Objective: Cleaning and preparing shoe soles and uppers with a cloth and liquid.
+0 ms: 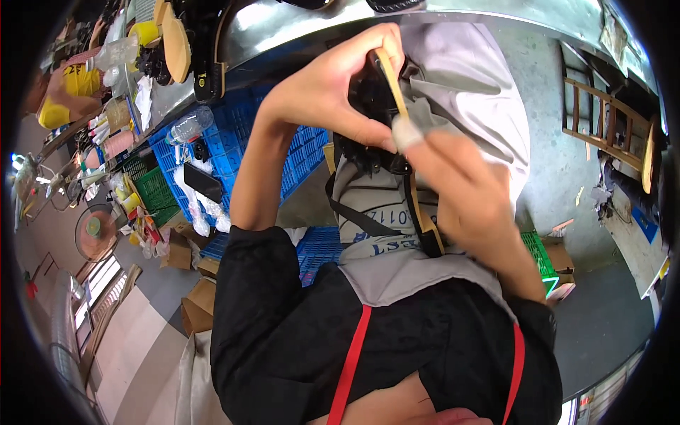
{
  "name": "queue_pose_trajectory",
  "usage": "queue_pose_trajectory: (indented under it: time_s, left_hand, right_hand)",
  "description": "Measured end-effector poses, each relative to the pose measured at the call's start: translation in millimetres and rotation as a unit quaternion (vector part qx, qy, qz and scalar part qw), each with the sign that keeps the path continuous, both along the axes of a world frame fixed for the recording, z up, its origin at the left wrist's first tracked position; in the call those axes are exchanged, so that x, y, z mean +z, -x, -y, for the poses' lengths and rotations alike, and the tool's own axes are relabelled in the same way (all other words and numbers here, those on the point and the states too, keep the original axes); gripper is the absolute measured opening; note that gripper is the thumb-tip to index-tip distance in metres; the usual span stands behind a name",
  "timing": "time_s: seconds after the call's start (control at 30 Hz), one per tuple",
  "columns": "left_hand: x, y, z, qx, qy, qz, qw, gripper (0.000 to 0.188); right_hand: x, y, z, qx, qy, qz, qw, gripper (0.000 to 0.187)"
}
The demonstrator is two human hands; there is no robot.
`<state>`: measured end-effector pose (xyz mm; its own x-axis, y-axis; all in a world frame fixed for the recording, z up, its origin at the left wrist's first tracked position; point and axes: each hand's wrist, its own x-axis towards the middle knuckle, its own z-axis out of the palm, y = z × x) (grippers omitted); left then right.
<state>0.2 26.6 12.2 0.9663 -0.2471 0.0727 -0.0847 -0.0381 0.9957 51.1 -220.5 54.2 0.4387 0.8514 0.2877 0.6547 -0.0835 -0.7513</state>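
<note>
A black shoe with a tan sole edge [394, 88] is held upright on edge over my lap, its heel end toward my body. My left hand [312, 92] curls round the front part, thumb on the near side and fingers behind it. Dark gathered trim hangs below that thumb. My right hand [471, 184], smeared by motion, is closed on a small whitish wad [406, 133] pressed against the sole's edge. What the wad is made of cannot be made out. Under the shoe lies my grey apron [467, 78] with red straps; the right hand partly covers the shoe's middle.
Beyond my hands runs a metal bench [283, 32], with a tan sole [176, 44] and a black shoe [208, 71] at left. Blue crates [290, 166] stand left of my knees, near a phone [203, 182] and a clear bottle [190, 126]. A wooden rack [609, 117] lies right.
</note>
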Motion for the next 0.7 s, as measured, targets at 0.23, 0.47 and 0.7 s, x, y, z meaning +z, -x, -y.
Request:
queue_pose_trajectory:
  time_s: [0.23, 0.47, 0.7]
  left_hand:
    - [-13.9, 5.6, -10.7, 0.026, 0.050, 0.048, 0.997, 0.065]
    - [-10.0, -1.1, -7.7, 0.025, 0.085, 0.049, 0.995, 0.061]
    - [-2.3, -6.2, 1.2, 0.014, 0.105, 0.028, 0.994, 0.059]
  right_hand:
    - [-21.4, -14.2, 56.1, 0.051, -0.097, -0.282, 0.953, 0.034]
    - [-26.9, -50.6, 45.6, 0.075, -0.224, -0.598, 0.766, 0.014]
    - [3.0, -97.3, 38.5, -0.026, -0.277, -0.522, 0.807, 0.029]
